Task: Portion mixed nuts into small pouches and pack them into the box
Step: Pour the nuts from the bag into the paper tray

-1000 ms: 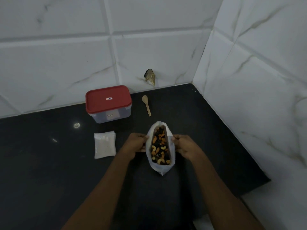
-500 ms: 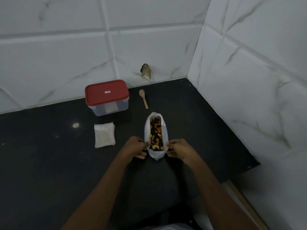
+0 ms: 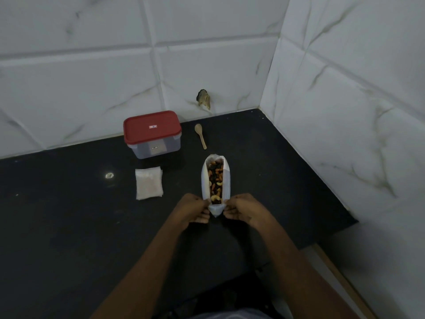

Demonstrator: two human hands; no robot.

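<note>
My left hand point(image 3: 193, 210) and right hand point(image 3: 245, 210) each pinch the near end of the bag point(image 3: 226, 183) of nuts point(image 3: 215, 180), holding its mouth spread on the tabletop point(image 3: 69, 226), likely so the mix can be scooped; the spoon point(image 3: 200, 136), pouches point(image 3: 149, 183) and lidded box point(image 3: 152, 134) lie beyond, untouched.

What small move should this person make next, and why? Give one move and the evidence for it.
Probably free the right hand and reach for the wooden spoon. It and the left hand both pinch the near end of the nut bag, whose mouth lies open on the mixed nuts; the spoon lies untouched just beyond, and small pouches lie to the left.
</note>
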